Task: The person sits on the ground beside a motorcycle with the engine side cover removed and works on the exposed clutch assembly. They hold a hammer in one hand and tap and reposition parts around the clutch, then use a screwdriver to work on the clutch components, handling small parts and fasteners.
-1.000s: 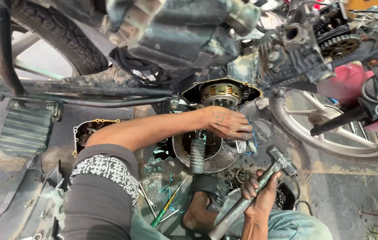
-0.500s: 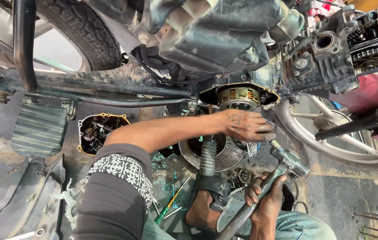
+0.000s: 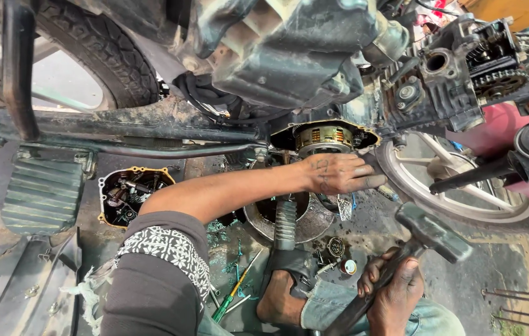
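hammer [image 3: 429, 231] in right hand [image 3: 395, 292], fist closed round the handle, head raised low right of the engine. left hand [image 3: 338, 174] flat, fingers together, pressed at the engine's underside just below the exposed stator [image 3: 323, 138]; can't tell if it pins a part. judging by the layout: side cover [image 3: 132, 194] already off, lying on the ground left; metal bowl [image 3: 302, 221], small parts and screwdriver [image 3: 234, 292] beside the foot. engine wide open, so teardown looks well along, reassembly not begun.
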